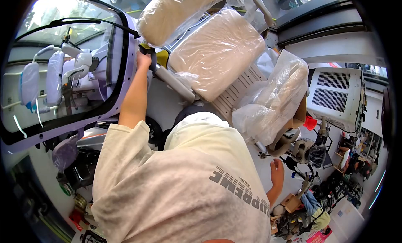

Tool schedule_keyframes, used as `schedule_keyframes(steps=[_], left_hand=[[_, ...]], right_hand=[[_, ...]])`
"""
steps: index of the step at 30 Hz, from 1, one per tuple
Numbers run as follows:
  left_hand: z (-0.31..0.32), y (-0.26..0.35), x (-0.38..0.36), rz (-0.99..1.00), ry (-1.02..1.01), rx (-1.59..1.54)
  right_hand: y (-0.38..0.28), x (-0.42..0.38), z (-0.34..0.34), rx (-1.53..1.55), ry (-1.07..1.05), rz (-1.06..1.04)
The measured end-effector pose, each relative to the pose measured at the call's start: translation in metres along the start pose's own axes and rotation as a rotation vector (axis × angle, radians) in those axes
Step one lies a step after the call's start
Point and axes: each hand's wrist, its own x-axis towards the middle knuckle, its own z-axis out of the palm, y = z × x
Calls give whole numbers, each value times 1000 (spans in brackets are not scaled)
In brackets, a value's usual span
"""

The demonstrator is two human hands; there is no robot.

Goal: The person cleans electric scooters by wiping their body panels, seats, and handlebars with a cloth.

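Observation:
My left hand reaches forward to the edge of the lilac windshield frame, beside a black and yellow part at the end of a grey tube. Its fingers are closed round something dark, too small to make out. Low at my right side hangs my right hand, its fingers loosely bent and partly apart, holding nothing. It is nearest to a seat piece in clear plastic. Ahead of me lies a beige seat cushion under clear film, with a padded backrest beyond it.
A slatted beige panel extends below the cushion. To the right are a white vented unit, a red container, a cardboard box and cluttered parts. A black wiper crosses the windshield at the left.

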Motion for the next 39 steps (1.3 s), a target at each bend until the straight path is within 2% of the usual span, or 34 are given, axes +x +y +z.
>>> schedule_keyframes(steps=[4,7,9,11,13,16,18,19,21,22,24,25,27,29,31,33,35,37,39], left_hand=[[11,7,-37,-133,97,-215],[20,5,-51,-246,62,-312],[12,5,-62,-222,33,-224],[5,-6,-59,-202,-140,-144],[-6,-17,-55,-252,-253,-218],[-18,-32,-62,-196,-294,-224],[-33,-24,-80,-182,-426,-85],[-37,-25,-87,-181,-425,-85],[-46,-28,-103,-94,-750,76],[-53,-26,-116,-94,-749,76],[-62,-12,-146,-167,-847,-188],[-63,-2,-153,-168,-845,-188],[-62,11,-161,-311,-635,-273],[-46,4,-148,-299,-588,-317],[-33,8,-136,-373,-548,-132],[-8,-1,-125,-365,-472,-247],[4,-1,-113,-278,-308,-103],[11,-8,-102,-268,-327,-128],[21,-18,-88,-107,-245,-30]], right_hand=[[-1,7,4,20,-16,-21],[-3,8,6,27,-10,-21],[-1,8,6,25,-18,-18],[2,11,6,24,-23,-17],[7,10,6,39,-23,-6],[8,10,2,37,-27,-14],[17,14,3,33,-29,-15],[20,15,3,26,-30,-12],[24,18,2,22,-26,-23],[26,19,2,18,-22,-34],[33,24,4,17,-13,-64],[37,25,4,13,-4,-93],[40,27,6,22,-5,-101],[39,29,4,31,-2,-110],[36,30,-1,14,-6,-122],[38,32,-4,4,0,-119],[35,31,-5,-2,4,-114],[29,29,-5,16,-44,-57],[28,27,-4,23,-44,-55]])
